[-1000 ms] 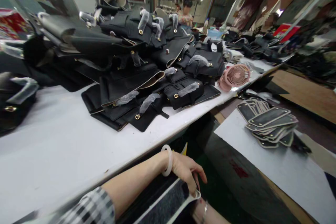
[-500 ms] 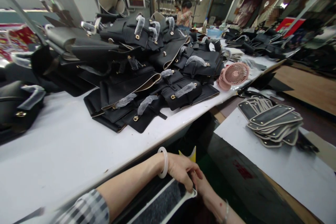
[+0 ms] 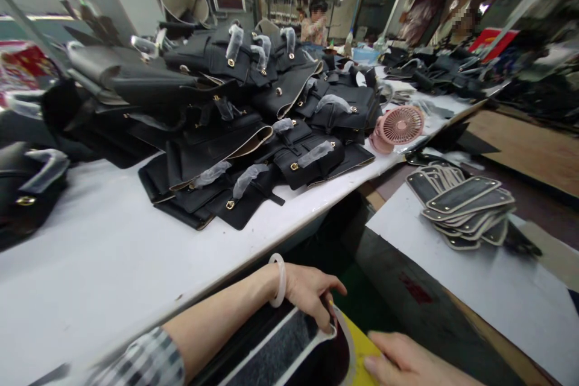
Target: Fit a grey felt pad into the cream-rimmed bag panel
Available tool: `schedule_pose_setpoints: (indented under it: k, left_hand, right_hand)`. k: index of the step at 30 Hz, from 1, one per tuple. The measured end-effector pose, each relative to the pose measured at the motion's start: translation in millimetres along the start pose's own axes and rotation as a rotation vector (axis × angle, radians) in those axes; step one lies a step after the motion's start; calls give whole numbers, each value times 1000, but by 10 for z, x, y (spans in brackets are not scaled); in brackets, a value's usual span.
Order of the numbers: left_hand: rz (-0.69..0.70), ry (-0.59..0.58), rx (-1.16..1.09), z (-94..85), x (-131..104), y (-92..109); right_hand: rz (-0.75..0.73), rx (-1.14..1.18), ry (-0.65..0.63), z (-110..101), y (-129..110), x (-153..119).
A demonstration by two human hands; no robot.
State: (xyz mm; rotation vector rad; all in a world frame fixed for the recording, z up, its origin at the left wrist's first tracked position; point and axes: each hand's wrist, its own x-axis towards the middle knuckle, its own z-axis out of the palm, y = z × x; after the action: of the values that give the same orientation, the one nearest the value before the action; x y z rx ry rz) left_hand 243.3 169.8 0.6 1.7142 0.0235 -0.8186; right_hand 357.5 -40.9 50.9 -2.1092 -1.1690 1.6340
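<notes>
Left hand (image 3: 310, 292): fingers clamped on the end of the pale-edged black panel (image 3: 274, 351) at six o'clock, apparently to steady it. Right hand (image 3: 409, 362): fingers clamped on the yellow sheet (image 3: 363, 351) at five o'clock, seemingly positioning its curved edge beside the panel.

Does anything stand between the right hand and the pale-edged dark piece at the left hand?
Yes: in this view the yellow piece, held by the right hand, comes between it and the pale-edged dark piece. Nothing visible separates the left hand from that piece.
</notes>
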Motion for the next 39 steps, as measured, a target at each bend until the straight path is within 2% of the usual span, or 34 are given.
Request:
schedule_pose_setpoints:
  k: [3,6,12,19,29,39]
  left_hand:
    - [-12,32,41,2,-2,3]
    - [2,27,38,-1,17,-15]
    - [23,20,34,-7,32,-49]
    - [55,15,9,-9,32,-55]
    - [41,66,21,-6,14,-58]
    - [37,63,37,-1,-2,-21]
  right_hand:
    - [16,-41,-38,52,-17,112]
    - [4,-25,-22,69,27,177]
    - [38,22,-18,106,8,209]
    - [53,18,-71,160,-67,234]
    - [-123,308,-116,407,203,375]
    - [-175,431,-123,540,178,385]
